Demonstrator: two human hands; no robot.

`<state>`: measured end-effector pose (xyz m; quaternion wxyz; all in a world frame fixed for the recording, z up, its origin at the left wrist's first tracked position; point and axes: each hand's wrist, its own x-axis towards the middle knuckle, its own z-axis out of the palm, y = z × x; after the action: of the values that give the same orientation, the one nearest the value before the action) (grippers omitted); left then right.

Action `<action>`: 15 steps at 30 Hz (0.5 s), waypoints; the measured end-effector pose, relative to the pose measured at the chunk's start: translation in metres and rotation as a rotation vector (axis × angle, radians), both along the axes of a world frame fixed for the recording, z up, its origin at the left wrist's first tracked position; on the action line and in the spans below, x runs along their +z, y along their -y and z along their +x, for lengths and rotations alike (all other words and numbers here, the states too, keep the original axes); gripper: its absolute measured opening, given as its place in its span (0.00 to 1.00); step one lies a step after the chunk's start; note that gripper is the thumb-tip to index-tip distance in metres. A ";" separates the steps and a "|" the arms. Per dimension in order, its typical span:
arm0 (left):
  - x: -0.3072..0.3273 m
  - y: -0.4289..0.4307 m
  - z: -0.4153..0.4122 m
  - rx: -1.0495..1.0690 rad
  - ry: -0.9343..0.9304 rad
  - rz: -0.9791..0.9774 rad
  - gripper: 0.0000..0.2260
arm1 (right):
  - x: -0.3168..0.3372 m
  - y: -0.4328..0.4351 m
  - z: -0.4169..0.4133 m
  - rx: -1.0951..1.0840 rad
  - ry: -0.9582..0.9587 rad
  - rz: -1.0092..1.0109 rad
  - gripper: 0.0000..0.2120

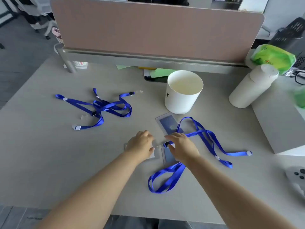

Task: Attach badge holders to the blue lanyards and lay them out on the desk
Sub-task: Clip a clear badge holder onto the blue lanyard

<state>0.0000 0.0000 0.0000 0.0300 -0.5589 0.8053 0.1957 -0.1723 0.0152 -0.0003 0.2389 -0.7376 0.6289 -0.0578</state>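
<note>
My left hand (142, 144) lies palm down on a clear badge holder (156, 155) and pins it to the desk with the thumb. My right hand (182, 147) has the black lanyard clip (166, 143) between thumb and fingers, its clear strap reaching toward the left thumb. Under the right hand lies a second badge holder (168, 157) with a blue card. A third badge holder (165, 122) lies just beyond, partly under the blue lanyard (206, 134) that loops across the desk's right side. Tangled blue lanyards (107, 106) lie at the left.
A white paper cup (181, 95) stands behind the hands, with a white bottle (250, 87) and a green packet (274, 57) to its right. A pink-brown divider (156, 28) closes the back. A white box (280, 123) and a controller (297, 177) sit at the right.
</note>
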 end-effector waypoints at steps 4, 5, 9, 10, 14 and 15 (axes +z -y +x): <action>-0.016 -0.001 -0.002 0.016 0.026 0.065 0.25 | -0.019 0.003 0.010 0.067 -0.079 0.057 0.20; -0.021 -0.001 -0.003 0.012 0.031 0.066 0.25 | -0.025 0.004 0.011 0.074 -0.095 0.058 0.20; -0.034 -0.004 -0.002 0.021 -0.010 0.012 0.25 | -0.038 0.008 0.014 0.081 -0.147 0.034 0.17; -0.037 -0.004 -0.002 0.024 -0.014 -0.004 0.26 | -0.039 0.008 0.015 0.072 -0.150 0.021 0.16; -0.045 -0.001 0.000 0.022 -0.003 -0.036 0.29 | -0.042 0.013 0.016 0.083 -0.170 -0.045 0.12; -0.046 0.000 0.001 0.028 -0.009 -0.043 0.30 | -0.043 0.014 0.015 0.098 -0.176 -0.058 0.12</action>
<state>0.0006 -0.0002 -0.0463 0.0116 -0.5696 0.8016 0.1813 -0.1573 0.0014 -0.0438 0.1638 -0.7762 0.6088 0.0008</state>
